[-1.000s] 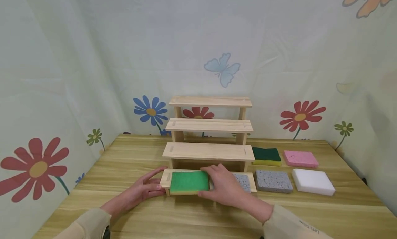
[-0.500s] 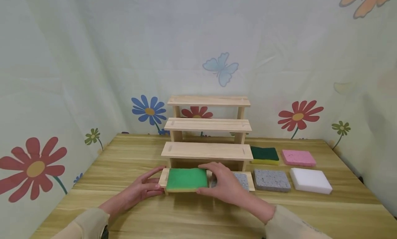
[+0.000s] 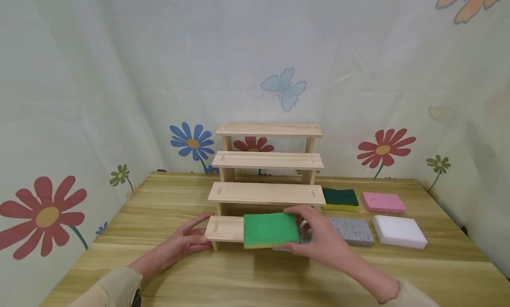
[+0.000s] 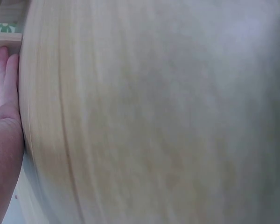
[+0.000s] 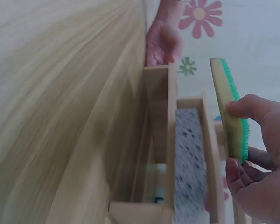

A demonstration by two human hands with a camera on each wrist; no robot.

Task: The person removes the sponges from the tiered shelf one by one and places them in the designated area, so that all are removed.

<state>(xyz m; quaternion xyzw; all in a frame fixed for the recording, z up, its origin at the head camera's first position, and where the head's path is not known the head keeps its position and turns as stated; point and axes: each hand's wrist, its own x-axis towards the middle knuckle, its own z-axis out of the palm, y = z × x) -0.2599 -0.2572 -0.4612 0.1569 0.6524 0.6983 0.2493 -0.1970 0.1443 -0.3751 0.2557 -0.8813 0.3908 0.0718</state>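
Observation:
In the head view my right hand (image 3: 318, 238) pinches a green-topped sponge (image 3: 271, 229) by its right end, thumb at the front edge. The right wrist view shows the sponge's yellow underside (image 5: 224, 107) lifted off the shelf. Below it is the lowest shelf (image 3: 225, 229) of a wooden stepped rack. A grey speckled sponge (image 5: 189, 154) lies on that shelf, mostly covered by the right hand and green sponge in the head view. My left hand (image 3: 181, 242) rests against the shelf's left end, its fingers straight in the left wrist view (image 4: 8, 84).
Higher rack shelves (image 3: 264, 192) rise behind. On the table (image 3: 167, 196) to the right lie a dark green and yellow sponge (image 3: 340, 200), a pink sponge (image 3: 384, 202), another grey speckled sponge (image 3: 354, 231) and a white sponge (image 3: 399, 231). A flowered cloth (image 3: 159, 76) hangs at the back.
My right hand has lifted the green sponge from the left half of the lowest shelf and carried it right, over the grey sponge there. The left hand has stayed at the shelf's end.

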